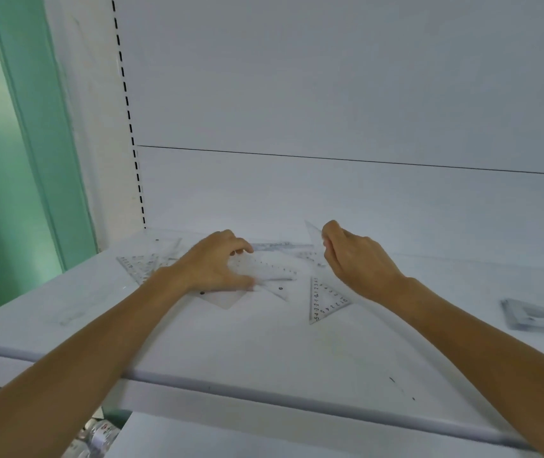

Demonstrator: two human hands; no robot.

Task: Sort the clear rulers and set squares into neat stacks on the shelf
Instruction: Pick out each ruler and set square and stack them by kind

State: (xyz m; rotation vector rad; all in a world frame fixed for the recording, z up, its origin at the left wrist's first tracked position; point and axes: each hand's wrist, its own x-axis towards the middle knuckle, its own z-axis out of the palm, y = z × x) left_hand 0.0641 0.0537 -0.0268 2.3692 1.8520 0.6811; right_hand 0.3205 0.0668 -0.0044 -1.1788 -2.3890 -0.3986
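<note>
Though the wide white shelf (264, 352) carries one tidy pile of clear plastic pieces (538, 317) at its right edge, several clear triangular set squares (141, 264) lie scattered mid-shelf, so sorting looks barely begun. The left hand (217, 262) curls round a clear graduated piece (273, 269); the right hand (356, 256) pinches a raised clear set square (313, 231).
</note>
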